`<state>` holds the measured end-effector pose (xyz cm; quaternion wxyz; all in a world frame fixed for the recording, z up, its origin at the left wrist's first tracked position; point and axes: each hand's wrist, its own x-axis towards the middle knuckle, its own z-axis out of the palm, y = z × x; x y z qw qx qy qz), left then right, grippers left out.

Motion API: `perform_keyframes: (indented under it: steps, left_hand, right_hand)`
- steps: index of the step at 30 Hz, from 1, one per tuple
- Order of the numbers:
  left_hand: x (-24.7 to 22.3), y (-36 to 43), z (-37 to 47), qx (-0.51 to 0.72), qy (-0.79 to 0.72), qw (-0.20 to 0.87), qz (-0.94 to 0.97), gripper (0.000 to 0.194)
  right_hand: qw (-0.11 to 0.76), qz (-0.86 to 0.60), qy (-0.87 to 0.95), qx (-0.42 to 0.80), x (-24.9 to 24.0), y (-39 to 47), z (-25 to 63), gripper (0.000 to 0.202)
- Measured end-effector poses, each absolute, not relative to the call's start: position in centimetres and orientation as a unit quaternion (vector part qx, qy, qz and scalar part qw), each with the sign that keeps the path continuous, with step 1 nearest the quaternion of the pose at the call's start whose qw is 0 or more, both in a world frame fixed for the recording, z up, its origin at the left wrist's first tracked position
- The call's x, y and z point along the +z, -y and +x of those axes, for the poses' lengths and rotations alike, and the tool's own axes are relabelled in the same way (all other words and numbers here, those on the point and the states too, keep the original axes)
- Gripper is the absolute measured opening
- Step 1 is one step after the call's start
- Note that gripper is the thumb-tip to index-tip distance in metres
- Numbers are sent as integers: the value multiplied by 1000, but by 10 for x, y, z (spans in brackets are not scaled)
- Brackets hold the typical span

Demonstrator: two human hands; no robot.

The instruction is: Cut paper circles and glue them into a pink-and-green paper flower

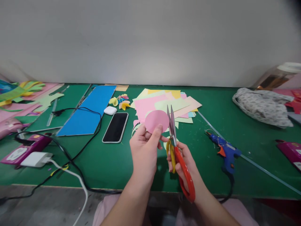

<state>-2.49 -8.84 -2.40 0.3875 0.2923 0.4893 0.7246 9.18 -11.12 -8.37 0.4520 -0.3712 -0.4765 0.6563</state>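
Note:
A round pink paper disc [156, 121] is pinched between the thumb and fingers of my left hand [146, 144], held above the table. My right hand [185, 160] grips scissors [172, 128] with one red and one yellow handle. Their blades point up and away, slightly parted, close beside the disc's right edge. Behind my hands lies a pile of pastel paper sheets [150, 105] in pink, green, yellow and peach. A pale green paper piece [166, 144] shows partly below the disc, mostly hidden by my hands.
Left of my hands lie a phone [115, 128], a white earbud case [110, 110], small paper flowers [122, 102] and a blue board [89, 110]. Cables cross a purple power strip [28, 149]. On the right are a blue glue gun [224, 150] with a long glue stick and a cloth bundle [261, 106].

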Motion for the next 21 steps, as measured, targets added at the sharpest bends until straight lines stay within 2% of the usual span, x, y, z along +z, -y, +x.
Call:
perform_keyframes:
  steps: [10,21]
  left_hand:
    - [-25,88,-26,719,-508,363,305,11]
    - [-25,88,-25,711,-507,378,308,14]
  right_hand:
    - [467,-389,513,606,-95,111,86,75]
    - [467,-402,437,656,-88,111,84,74]
